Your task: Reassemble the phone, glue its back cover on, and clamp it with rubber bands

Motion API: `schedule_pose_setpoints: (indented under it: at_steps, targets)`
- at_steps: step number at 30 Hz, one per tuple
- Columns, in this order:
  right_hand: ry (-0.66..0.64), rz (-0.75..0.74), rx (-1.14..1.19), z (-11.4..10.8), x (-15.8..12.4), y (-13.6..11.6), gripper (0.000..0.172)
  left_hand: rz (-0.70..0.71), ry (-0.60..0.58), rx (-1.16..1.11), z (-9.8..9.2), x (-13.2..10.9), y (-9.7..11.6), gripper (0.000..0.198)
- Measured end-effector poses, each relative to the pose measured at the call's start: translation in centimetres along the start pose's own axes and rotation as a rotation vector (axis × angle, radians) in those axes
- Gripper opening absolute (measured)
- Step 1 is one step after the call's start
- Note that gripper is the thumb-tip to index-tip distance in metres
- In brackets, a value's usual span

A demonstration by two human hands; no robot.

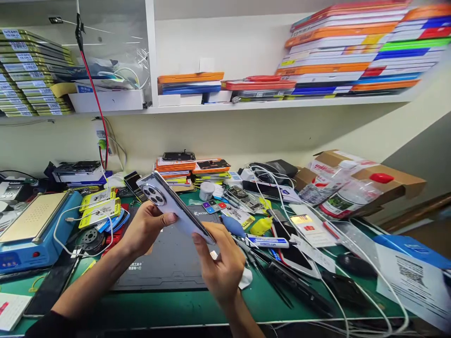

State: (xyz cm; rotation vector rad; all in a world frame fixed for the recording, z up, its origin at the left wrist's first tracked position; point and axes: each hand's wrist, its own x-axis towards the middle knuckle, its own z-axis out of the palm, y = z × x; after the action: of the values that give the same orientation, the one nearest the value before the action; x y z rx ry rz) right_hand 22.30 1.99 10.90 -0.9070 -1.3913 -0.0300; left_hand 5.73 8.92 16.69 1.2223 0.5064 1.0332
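Observation:
A pale silver smartphone (179, 209) is held up in the air, tilted, with its back and round camera ring facing me. My left hand (146, 230) grips its upper left part, the thumb lying on the back near the cameras. At the lower right end, my right hand (222, 263) has its thumb and fingers closed around the phone's edges. The phone's screen side is mostly hidden from me. Beneath both hands lies a dark grey work mat (165, 267) on the green table (169, 310).
A blue machine with a metal plate (35, 223) stands on the left. To the right lie tweezers (278, 286), a blue air blower (232, 225), a white-blue tube (268, 241) and tangled white cables. Bottles (352, 197) lie by a carton. Above hangs a loaded shelf (225, 107).

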Motion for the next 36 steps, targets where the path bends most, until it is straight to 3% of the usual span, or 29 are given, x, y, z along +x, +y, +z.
schedule_pose_setpoints:
  at_steps: [4, 10, 18, 22, 25, 29, 33, 36]
  targets:
    - [0.026, -0.076, 0.044, -0.5, 0.1, 0.2, 0.029, 0.066, -0.127, -0.095, -0.5, 0.3, -0.4, 0.024]
    - [0.025, -0.124, 0.067, -1.1, 0.6, 0.0, 0.035, 0.161, -0.27, -0.163, -0.8, 1.1, -0.8, 0.021]
    - [0.034, -0.103, 0.038, -1.0, 0.2, 0.3, 0.031, 0.121, -0.204, -0.113, -1.1, 2.1, -1.8, 0.045]
    - [0.033, -0.048, 0.121, -0.9, 0.3, 1.0, 0.019, 0.111, -0.174, -0.104, -1.3, 2.2, -1.9, 0.043]
    - [0.008, -0.001, 0.196, -0.7, 0.2, 1.5, 0.025, 0.087, -0.131, -0.074, -1.2, 2.2, -1.7, 0.039]
    - [0.021, 0.048, 0.094, 0.2, -0.6, 2.3, 0.024, 0.001, 0.026, 0.126, -1.4, 2.3, -1.5, 0.04]
    - [-0.096, 0.284, 0.05, 0.9, -2.3, 3.4, 0.044, 0.0, 0.154, 0.395, -1.9, 2.2, -1.2, 0.044]
    - [-0.275, 0.365, 0.035, -0.8, -4.7, 4.1, 0.044, 0.047, 0.081, 0.757, -2.1, 1.6, -0.8, 0.034]
